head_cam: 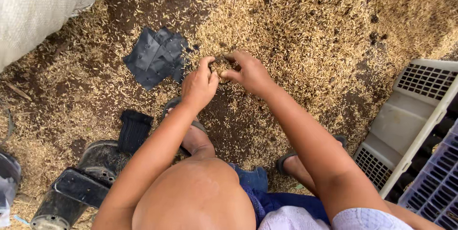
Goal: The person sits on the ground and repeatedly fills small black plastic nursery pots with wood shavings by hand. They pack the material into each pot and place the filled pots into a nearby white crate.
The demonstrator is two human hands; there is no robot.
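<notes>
I squat over dark ground covered with loose rice husks and grain (305,25). My left hand (198,84) and my right hand (248,72) meet at the near edge of the heap, fingertips curled toward each other around a small pinch of grain (220,64). Both hands touch the grain; thumbs and forefingers are bent inward, nearly touching. My knees and sandalled feet (188,125) sit just below the hands.
A torn black plastic scrap (155,56) lies left of my hands. A black cloth piece (134,130) and a dark machine part (78,187) lie at lower left. A white woven sack (38,6) fills the upper left. Grey plastic crates (410,125) stand at right.
</notes>
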